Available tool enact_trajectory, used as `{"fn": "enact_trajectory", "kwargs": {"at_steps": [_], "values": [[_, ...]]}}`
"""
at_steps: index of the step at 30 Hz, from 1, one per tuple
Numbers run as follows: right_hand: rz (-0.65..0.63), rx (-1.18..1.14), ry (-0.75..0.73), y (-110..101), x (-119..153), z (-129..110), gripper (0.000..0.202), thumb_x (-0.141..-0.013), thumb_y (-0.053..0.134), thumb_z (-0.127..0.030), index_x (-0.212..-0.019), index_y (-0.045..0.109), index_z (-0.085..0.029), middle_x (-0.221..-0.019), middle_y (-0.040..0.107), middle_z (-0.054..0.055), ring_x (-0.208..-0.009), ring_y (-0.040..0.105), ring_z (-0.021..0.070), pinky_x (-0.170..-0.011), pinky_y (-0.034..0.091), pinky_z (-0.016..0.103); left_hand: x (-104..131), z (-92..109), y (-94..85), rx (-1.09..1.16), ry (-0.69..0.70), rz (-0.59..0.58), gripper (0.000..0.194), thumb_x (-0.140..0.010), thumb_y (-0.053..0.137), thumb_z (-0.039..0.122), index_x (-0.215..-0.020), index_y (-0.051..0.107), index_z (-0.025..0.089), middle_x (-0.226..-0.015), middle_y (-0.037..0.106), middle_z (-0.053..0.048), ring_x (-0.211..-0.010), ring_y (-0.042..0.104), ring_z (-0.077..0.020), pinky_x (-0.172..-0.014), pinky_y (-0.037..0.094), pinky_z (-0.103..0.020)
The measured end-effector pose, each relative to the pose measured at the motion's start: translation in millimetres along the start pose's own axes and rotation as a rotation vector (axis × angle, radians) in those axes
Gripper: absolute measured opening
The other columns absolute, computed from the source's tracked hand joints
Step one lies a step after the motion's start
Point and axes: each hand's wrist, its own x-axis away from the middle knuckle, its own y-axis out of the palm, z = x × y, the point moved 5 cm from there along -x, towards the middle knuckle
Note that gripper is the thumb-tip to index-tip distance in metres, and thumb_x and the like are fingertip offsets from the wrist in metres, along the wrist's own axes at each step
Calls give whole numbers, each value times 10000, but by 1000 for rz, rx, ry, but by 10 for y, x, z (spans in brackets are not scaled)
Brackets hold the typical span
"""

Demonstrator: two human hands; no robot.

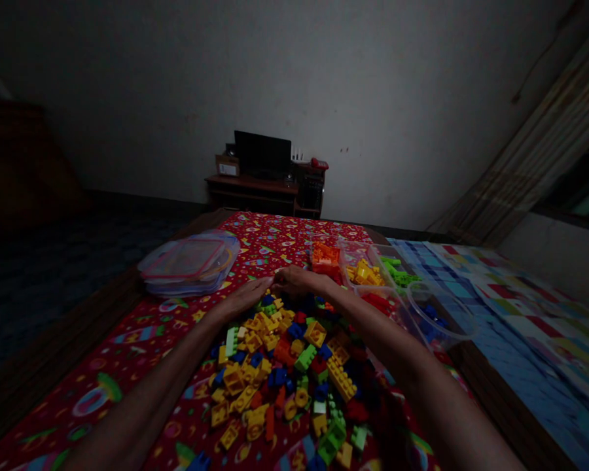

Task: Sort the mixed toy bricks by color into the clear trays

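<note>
A pile of toy building bricks (275, 366) in yellow, blue, green, red and orange lies spread over the table. At its far edge is my left hand (248, 297), fingers stretched out and flat, holding nothing I can see. My right hand (298, 281) meets its fingertips there, with fingers curled and closed; whatever they hold, if anything, is hidden. To the right stand clear plastic boxes with sorted bricks: orange bricks (325, 255), yellow bricks (364, 273), green bricks (397, 271), red bricks (377, 301) and blue bricks (432, 320).
Stacked clear plastic lids (186, 261) lie at the left on the red patterned tablecloth (127, 333). A bed with a blue checked cover (500, 353) adjoins the right side. Against the far wall stands a desk (250, 186) with a monitor (264, 154) and a red telephone (319, 163).
</note>
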Motion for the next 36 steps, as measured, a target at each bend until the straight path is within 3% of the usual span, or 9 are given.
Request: {"fn": "enact_trajectory", "kwargs": {"at_steps": [4, 10, 12, 15, 18, 22, 26, 30, 36], "values": [[104, -36, -92, -163, 416, -114, 190, -895, 553, -212, -967, 687, -98, -789, 678, 46, -629, 535, 88, -594, 365, 195, 28, 351, 128, 63, 7, -62, 537, -740, 526, 661, -961, 723, 212, -1076, 727, -66, -1071, 618, -287, -987, 449, -375], [181, -138, -45, -299, 1116, -144, 205, -875, 581, -220, -1043, 684, -164, -882, 695, 44, -725, 594, 120, -666, 411, 219, 191, 817, 449, 82, 118, -236, 615, -792, 469, 664, -1181, 649, 222, -1307, 613, -43, -1258, 507, -254, -1083, 359, -342], [286, -159, -3, -324, 1325, -144, 250, -865, 591, -217, -1101, 664, -187, -959, 695, 57, -792, 608, 138, -707, 429, 239, 254, 941, 467, 99, 119, -256, 670, -794, 450, 683, -1252, 603, 218, -1373, 556, -52, -1302, 464, -254, -1092, 349, -346], [472, -188, 111, -346, 1581, -173, 274, -842, 565, -120, -1097, 655, -165, -920, 690, 59, -755, 596, 131, -680, 424, 234, 302, 1070, 331, 70, 139, -225, 688, -783, 469, 685, -1284, 577, 225, -1384, 544, -68, -1288, 480, -260, -1064, 385, -350], [537, -189, 198, -293, 1696, -280, 192, -840, 519, -74, -917, 677, -149, -750, 652, 24, -629, 539, 103, -595, 370, 212, 293, 1015, 86, -18, 136, -189, 667, -746, 526, 671, -1225, 619, 215, -1259, 642, -95, -1158, 589, -276, -965, 473, -358], [397, -48, 221, -32, 1623, -444, 93, -853, 614, -250, -816, 660, -179, -680, 602, 17, -625, 518, 120, -578, 325, 230, 264, 673, -118, -196, 74, -209, 582, -700, 581, 616, -1095, 688, 203, -1064, 724, -102, -967, 668, -287, -852, 525, -380], [366, 66, 167, 196, 1550, -526, 161, -828, 663, -305, -938, 654, -187, -849, 644, 60, -810, 576, 164, -672, 358, 246, 314, 461, 38, -354, 137, -313, 464, -650, 655, 457, -1069, 706, 264, -1131, 706, -62, -1056, 624, -278, -943, 464, -362], [342, 31, 163, 207, 1577, -494, 163, -853, 597, -210, -1002, 657, -179, -856, 661, 61, -782, 590, 166, -675, 378, 251, 368, 523, 254, -367, 236, -296, 426, -648, 642, 357, -1059, 712, 268, -1118, 703, -57, -1057, 612, -256, -951, 445, -333], [572, -128, 175, 8, 1623, -385, 297, -835, 589, -159, -1128, 634, -177, -925, 681, 72, -856, 605, 177, -779, 437, 284, 301, 634, 190, -344, 103, -198, 317, -584, 670, 393, -858, 762, 264, -764, 723, 6, -731, 636, -214, -675, 488, -252]]}}
